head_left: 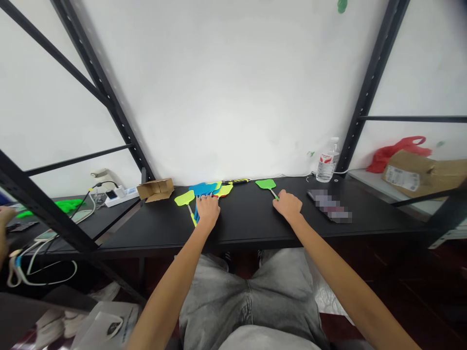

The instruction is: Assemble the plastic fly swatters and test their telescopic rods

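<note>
Grey denim trousers (207, 296) nearest; left hand (208, 210) over blue plastic swatters (202, 189), grip unclear, possible snag from overlap; right hand (288, 205) pinching green plastic swatter (266, 184).

On the desk (241, 228) before you: a box (155, 190) at ten o'clock; overlapping swatters (203, 188) at eleven, under your left hand (208, 209), an outer swatter (185, 198) beside them; a lone swatter (265, 183) at one, its handle in your right hand (288, 204); at two, a bottle (326, 167) behind a phone (326, 203).

Bright green swatter (265, 183) on the right, yellow swatter (184, 198) on the left, blue swatters (202, 188) between, black tabletop (241, 216), red bag (388, 153) far right!
</note>
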`<state>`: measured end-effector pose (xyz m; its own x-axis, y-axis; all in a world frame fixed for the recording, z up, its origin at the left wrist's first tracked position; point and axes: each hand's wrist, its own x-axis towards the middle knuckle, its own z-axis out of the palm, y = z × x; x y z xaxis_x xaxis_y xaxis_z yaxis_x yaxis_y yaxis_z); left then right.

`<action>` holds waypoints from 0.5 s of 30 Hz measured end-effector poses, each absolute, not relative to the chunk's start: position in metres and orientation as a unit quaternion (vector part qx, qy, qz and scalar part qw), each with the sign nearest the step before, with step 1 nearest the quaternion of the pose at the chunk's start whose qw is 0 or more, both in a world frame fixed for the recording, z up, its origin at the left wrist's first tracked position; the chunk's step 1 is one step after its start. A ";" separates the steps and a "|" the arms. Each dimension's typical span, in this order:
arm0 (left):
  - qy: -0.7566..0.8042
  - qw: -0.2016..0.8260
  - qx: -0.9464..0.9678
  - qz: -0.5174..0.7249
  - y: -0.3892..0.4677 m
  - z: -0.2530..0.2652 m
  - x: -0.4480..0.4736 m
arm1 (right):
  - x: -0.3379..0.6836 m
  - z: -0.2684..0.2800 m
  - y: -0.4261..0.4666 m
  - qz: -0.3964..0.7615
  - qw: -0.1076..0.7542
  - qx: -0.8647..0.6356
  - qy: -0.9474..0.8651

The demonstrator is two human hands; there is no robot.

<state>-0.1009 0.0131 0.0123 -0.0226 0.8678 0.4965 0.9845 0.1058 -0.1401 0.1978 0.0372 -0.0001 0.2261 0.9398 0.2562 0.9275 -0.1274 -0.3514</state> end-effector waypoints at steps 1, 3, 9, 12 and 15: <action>-0.709 0.238 -0.651 -0.126 0.012 0.014 -0.102 | 0.198 0.000 0.037 0.016 0.227 -0.752 -0.619; -0.724 0.233 -0.635 -0.135 0.010 0.018 -0.105 | 0.198 0.000 0.037 0.022 0.232 -0.757 -0.610; -0.777 0.163 -0.594 -0.131 0.003 0.026 -0.125 | 0.200 0.002 0.036 0.029 0.238 -0.767 -0.595; -0.781 0.152 -0.594 -0.120 -0.003 0.027 -0.133 | 0.201 0.002 0.036 0.026 0.245 -0.769 -0.590; -0.769 0.156 -0.610 -0.112 -0.011 0.031 -0.133 | 0.201 0.002 0.036 0.000 0.266 -0.758 -0.595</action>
<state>-0.1331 -0.0109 0.0313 -0.2068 0.9031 0.3764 0.9730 0.2300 -0.0171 0.2013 0.0364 0.0024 0.2911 0.9028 0.3166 0.9026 -0.1495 -0.4037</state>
